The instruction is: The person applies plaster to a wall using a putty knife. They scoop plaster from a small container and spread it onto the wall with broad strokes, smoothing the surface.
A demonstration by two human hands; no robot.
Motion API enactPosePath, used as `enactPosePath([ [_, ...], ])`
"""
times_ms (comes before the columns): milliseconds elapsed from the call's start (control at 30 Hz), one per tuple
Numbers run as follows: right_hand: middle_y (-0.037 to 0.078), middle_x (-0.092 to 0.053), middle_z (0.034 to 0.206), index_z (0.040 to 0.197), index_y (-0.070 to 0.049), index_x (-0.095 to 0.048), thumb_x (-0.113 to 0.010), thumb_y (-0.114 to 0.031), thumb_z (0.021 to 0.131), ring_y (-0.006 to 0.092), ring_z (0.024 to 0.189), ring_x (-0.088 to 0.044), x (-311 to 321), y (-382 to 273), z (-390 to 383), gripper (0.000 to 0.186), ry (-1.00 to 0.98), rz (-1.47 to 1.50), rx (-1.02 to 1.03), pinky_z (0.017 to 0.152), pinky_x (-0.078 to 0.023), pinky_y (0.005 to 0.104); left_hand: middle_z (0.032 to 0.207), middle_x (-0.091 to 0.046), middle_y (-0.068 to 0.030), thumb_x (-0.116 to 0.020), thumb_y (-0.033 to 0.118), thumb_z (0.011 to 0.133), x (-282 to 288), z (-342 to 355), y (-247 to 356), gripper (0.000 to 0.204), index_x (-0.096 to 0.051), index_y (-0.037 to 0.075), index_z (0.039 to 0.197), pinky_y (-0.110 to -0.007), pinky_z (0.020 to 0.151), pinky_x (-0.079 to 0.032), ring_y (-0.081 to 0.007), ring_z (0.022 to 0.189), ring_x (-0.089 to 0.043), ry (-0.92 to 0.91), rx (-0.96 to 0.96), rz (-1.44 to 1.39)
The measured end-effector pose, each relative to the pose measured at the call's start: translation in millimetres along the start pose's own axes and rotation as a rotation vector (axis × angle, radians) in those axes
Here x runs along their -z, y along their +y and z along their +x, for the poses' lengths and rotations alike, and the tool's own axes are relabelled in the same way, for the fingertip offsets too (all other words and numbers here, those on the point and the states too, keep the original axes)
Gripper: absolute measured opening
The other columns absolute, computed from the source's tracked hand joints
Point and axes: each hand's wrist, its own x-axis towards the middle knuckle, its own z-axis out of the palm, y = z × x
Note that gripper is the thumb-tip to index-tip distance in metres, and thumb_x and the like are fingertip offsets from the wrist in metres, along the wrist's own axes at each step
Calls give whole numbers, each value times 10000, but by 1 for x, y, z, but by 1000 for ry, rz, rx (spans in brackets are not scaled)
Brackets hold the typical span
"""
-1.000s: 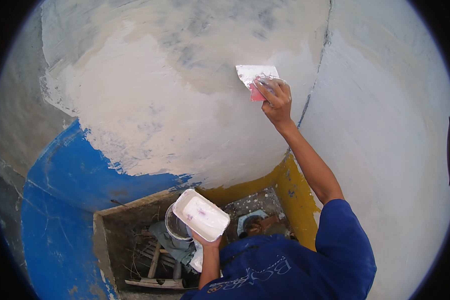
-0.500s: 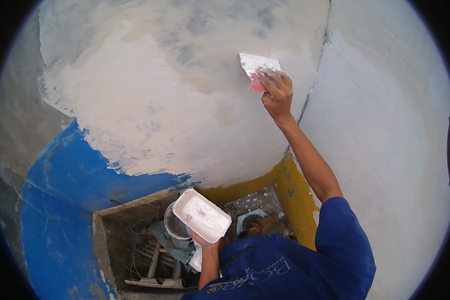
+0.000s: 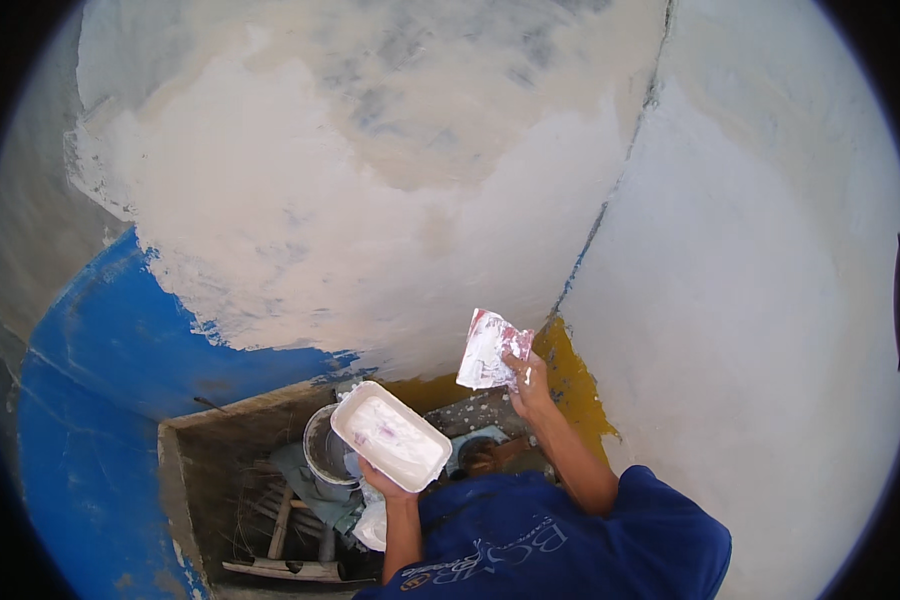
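My left hand grips a white rectangular tray from below, near my body. White putty with purplish streaks lies in it. My right hand pinches a putty scraper, a flat blade smeared with white putty and showing some reddish patches. The scraper is apart from the wall and stands a little above and to the right of the tray. Ahead is the wall, coated with white putty over a large area, with greyish, thinner patches higher up.
Blue paint covers the lower left wall and yellow paint the lower corner. A dark crack line runs down where two walls meet. Below, a concrete-edged recess holds a bucket, cloth and wooden pieces.
My right hand has come down from the upper wall with the scraper, whose putty-covered face now shows. The tray in my left hand has shifted slightly left in the picture.
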Motion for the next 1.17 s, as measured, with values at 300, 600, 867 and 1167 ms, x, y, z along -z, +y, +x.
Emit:
enactPosePath([
  [300,23,-602,694,1047,65,-697,-688,-76,914,81,626,-475,-72,-189,69,194,272,-692,1022,589,-410,258,1421,-525,-97,-449,587,965,-9,3,-1,684,-413,124,1467,-535,1057,-450,-335,1253,-551,15,-14,-4],
  [600,105,-732,1019,1098,-114,-746,-622,153,665,293,938,-654,-99,-237,134,524,142,-1114,1783,839,-529,362,1434,-522,-96,-430,536,992,6,1,9,632,-421,120,1468,-552,1074,-425,-345,1272,-537,-10,-6,-80],
  [867,58,-740,958,1069,-106,-745,-658,97,703,266,874,-665,-83,-226,138,428,110,-886,1708,786,-527,373,1439,-517,-93,-423,514,997,1,3,10,616,-428,111,1463,-554,1074,-423,-346,1273,-536,25,-17,-52],
  [1167,52,-739,1040,1080,-139,-747,-681,77,690,258,954,-666,-91,-177,134,450,42,-1143,1625,899,-520,360,1477,-478,-83,-481,610,947,22,10,8,719,-395,145,1489,-551,1094,-404,-348,1316,-494,-10,47,-20],
])
